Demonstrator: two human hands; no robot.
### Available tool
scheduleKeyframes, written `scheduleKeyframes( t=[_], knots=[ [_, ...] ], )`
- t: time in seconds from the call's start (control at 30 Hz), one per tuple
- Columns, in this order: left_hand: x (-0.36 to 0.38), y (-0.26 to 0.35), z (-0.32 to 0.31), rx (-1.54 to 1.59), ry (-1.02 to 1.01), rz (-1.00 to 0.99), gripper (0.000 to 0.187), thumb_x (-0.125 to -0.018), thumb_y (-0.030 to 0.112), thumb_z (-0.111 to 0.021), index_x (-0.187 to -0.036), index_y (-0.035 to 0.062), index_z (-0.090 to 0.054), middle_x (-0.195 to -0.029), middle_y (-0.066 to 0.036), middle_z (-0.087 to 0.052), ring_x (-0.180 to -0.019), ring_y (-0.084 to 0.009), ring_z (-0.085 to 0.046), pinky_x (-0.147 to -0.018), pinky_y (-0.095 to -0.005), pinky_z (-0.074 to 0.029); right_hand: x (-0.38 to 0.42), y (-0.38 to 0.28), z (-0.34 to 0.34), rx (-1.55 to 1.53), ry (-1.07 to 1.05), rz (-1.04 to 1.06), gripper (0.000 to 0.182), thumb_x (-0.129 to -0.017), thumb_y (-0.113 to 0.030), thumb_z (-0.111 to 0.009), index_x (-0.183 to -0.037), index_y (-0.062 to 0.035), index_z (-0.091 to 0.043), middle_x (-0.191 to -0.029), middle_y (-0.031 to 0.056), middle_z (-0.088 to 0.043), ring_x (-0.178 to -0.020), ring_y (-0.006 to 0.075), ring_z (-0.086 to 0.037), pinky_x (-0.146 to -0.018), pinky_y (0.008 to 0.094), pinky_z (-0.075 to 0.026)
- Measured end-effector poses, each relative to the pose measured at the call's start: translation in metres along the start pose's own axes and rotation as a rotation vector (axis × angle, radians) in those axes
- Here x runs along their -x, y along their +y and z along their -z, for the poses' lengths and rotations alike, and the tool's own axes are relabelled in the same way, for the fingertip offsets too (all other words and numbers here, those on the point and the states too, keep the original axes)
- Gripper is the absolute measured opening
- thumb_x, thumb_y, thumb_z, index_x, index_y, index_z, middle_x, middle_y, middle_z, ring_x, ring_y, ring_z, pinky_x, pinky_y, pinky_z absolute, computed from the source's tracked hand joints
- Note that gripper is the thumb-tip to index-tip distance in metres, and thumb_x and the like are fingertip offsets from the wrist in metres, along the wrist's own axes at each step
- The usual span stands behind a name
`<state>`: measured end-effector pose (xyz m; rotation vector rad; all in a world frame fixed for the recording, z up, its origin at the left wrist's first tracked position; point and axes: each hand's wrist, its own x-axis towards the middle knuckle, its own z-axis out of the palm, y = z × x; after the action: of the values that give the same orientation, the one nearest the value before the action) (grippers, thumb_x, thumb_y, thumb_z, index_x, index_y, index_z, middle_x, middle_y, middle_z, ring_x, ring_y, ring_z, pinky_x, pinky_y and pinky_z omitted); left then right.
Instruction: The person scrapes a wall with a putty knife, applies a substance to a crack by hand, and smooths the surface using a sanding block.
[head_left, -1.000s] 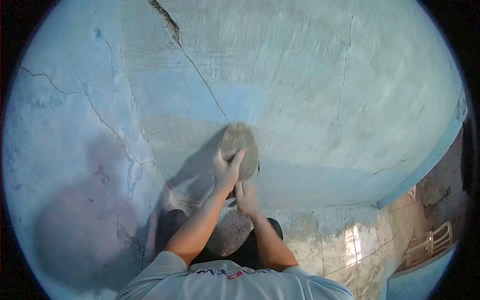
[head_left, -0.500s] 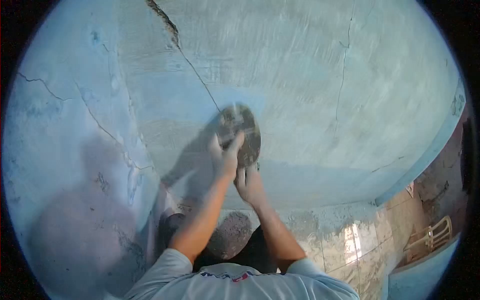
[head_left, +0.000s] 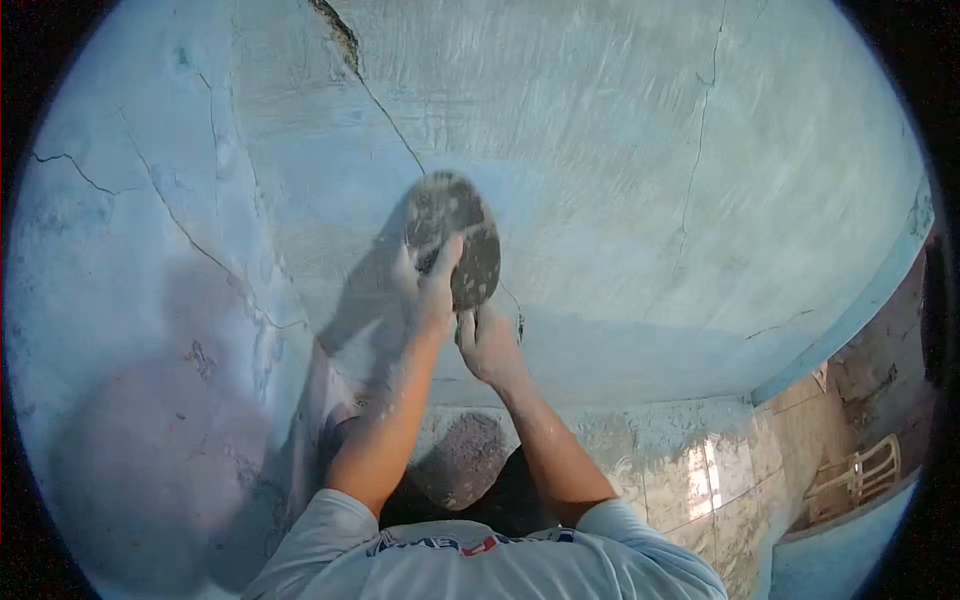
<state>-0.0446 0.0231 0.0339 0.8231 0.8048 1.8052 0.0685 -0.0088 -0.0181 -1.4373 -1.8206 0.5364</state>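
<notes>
A dark oval pan-like object point(head_left: 475, 255), spotted with pale dust, is tilted up in front of the cracked blue-green wall point(head_left: 560, 150). My left hand point(head_left: 436, 285) grips its left side, with the thumb lying across its face. At its lower edge, the curled fingers of my right hand point(head_left: 490, 345) hold it from below. A long crack point(head_left: 395, 125) runs down the wall to the object's top edge. Whether the object touches the wall cannot be made out.
A blue wall point(head_left: 120, 260) with cracks and my shadow stands at the left. Below are a rough, dusty ledge point(head_left: 640, 430) and a tiled floor point(head_left: 740, 470). At the lower right a pale plastic chair point(head_left: 858, 472) stands behind a low blue wall point(head_left: 845, 545).
Both hands and the dark oval object have moved up and slightly left along the wall. My grip looks the same.
</notes>
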Motion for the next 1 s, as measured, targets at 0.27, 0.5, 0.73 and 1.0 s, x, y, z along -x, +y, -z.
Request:
scheduleKeyframes(
  t=[0.27, 0.5, 0.73, 1.0],
  knots=[
    [-0.01, 0.014, 0.004, 0.073, -0.01, -0.139, 0.055, -0.096, 0.021, -0.078, -0.139, -0.0043, -0.056, -0.127, -0.014, -0.066, -0.116, -0.0233, -0.064, -0.095, -0.0345, -0.054, -0.009, -0.027, 0.0, 0.002, 0.03, 0.069, 0.034, -0.105, -0.025, -0.051, -0.109, 0.007, -0.061, -0.091, 0.037, -0.065, -0.09, 0.057, -0.063, -0.078, 0.0598, -0.05],
    [0.017, -0.028, 0.014, -0.237, 0.008, -0.241, 0.06, -0.095, 0.016, -0.078, -0.145, -0.0033, -0.052, -0.13, -0.013, -0.065, -0.121, -0.023, -0.063, -0.1, -0.0352, -0.053, 0.03, 0.022, -0.028, -0.128, 0.125, 0.067, 0.032, -0.104, -0.022, -0.049, -0.106, 0.0067, -0.063, -0.086, 0.0353, -0.065, -0.085, 0.0547, -0.066, -0.074, 0.0561, -0.051],
    [-0.021, 0.043, -0.009, 0.022, -0.085, -0.069, 0.055, -0.094, 0.019, -0.078, -0.139, -0.0044, -0.057, -0.132, -0.014, -0.066, -0.119, -0.0241, -0.064, -0.097, -0.0347, -0.053, -0.03, -0.031, 0.003, -0.077, 0.094, 0.203, 0.034, -0.106, -0.026, -0.048, -0.114, 0.0048, -0.061, -0.088, 0.0322, -0.069, -0.084, 0.0524, -0.067, -0.072, 0.0554, -0.051],
    [-0.012, 0.04, -0.008, 0.173, -0.101, 0.018, 0.067, -0.092, 0.023, -0.081, -0.146, -0.0002, -0.05, -0.138, -0.017, -0.06, -0.117, -0.0298, -0.064, -0.093, -0.0431, -0.057, -0.01, -0.055, 0.024, -0.032, 0.005, 0.024, 0.032, -0.105, -0.024, -0.052, -0.12, 0.0032, -0.06, -0.1, 0.0374, -0.067, -0.099, 0.0563, -0.064, -0.085, 0.0618, -0.051]
  ],
)
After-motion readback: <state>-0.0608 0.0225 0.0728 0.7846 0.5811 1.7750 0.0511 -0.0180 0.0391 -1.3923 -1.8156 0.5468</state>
